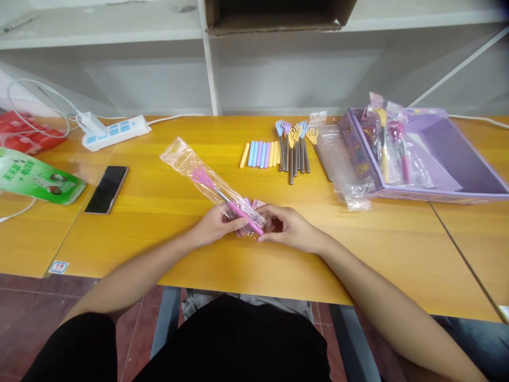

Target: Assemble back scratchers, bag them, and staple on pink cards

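Observation:
A pink back scratcher [226, 197] with a claw-shaped head and a metal shaft lies slantwise inside a clear plastic bag [181, 154]. My left hand [217, 223] is closed around the bagged handle, thumb on top. At the handle's lower end my right hand [288, 227] pinches the bag's edge. Small pink printed pieces show behind the handle, partly hidden by my fingers. Beyond my hands, several coloured handle sleeves [260, 154] lie in a row. To their right is a group of back scratcher heads on metal shafts [293, 151], in blue, purple and yellow.
A purple box [457, 146] at the right holds bagged back scratchers [392, 146]. Clear bags [344, 167] lie against its left side. At the left are a phone [106, 189], a power strip [117, 132] and a green pouch [40, 178]. A cardboard box [274, 26] sits on the shelf above.

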`<act>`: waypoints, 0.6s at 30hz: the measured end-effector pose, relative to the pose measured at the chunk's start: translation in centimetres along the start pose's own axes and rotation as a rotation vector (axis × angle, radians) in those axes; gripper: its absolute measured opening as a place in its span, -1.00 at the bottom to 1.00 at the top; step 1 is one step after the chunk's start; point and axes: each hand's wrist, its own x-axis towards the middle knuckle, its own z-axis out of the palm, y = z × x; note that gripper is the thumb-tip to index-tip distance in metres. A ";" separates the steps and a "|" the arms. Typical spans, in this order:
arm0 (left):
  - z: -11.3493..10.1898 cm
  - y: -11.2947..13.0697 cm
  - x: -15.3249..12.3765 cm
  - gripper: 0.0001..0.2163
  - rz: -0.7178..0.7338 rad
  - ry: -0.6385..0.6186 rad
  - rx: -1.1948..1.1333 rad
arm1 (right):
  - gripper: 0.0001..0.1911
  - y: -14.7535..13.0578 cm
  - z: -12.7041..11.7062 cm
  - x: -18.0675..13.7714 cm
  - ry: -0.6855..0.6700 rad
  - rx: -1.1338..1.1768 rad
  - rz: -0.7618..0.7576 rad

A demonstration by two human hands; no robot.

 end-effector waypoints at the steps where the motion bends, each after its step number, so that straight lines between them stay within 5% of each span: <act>1: 0.2 -0.1 -0.1 -0.60 -0.015 -0.006 0.011 | -0.42 -0.1 0.0 0.0 0.002 -0.009 0.002; 18: 0.7 -0.4 -0.5 -0.63 0.001 -0.072 0.027 | -0.46 1.0 0.5 -0.2 -0.004 -0.284 -0.127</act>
